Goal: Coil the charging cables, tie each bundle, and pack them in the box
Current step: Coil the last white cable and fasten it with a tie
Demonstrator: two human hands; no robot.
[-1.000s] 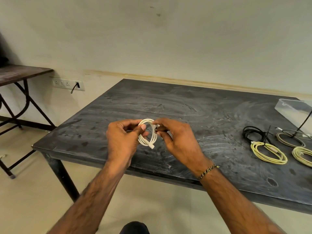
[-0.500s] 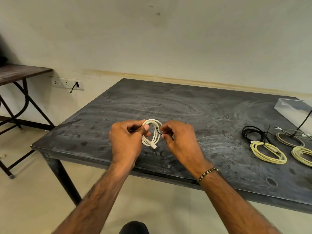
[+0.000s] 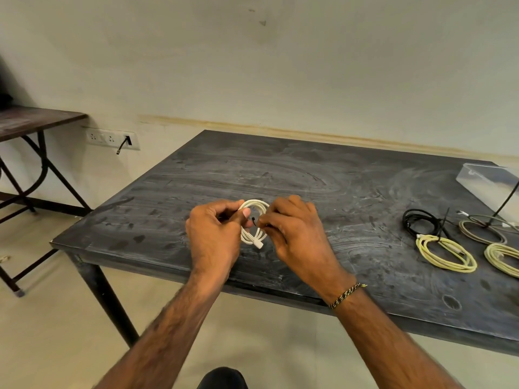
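Observation:
A coiled white charging cable [image 3: 254, 234] is held just above the dark table [image 3: 309, 175], near its front edge. My left hand [image 3: 214, 234] grips the coil's left side, thumb pressed over the loops. My right hand [image 3: 295, 231] pinches a thin black tie [image 3: 254, 220] at the coil's right side. One white plug hangs from the bottom of the coil. At the right lie a black coil [image 3: 420, 223], two yellow coils [image 3: 446, 254] [image 3: 502, 258] and a grey coil [image 3: 483, 230]. The clear plastic box [image 3: 488, 183] stands at the far right.
A black tie [image 3: 443, 227] sticks up from the black coil and another rises from the grey coil toward the box. A brown side table [image 3: 33, 119] stands at the left, and a wall socket strip [image 3: 112, 138] sits beside it.
Both hands with the white coil have drifted slightly right and away from me. My right fingers have closed onto the small black tie at the coil's edge.

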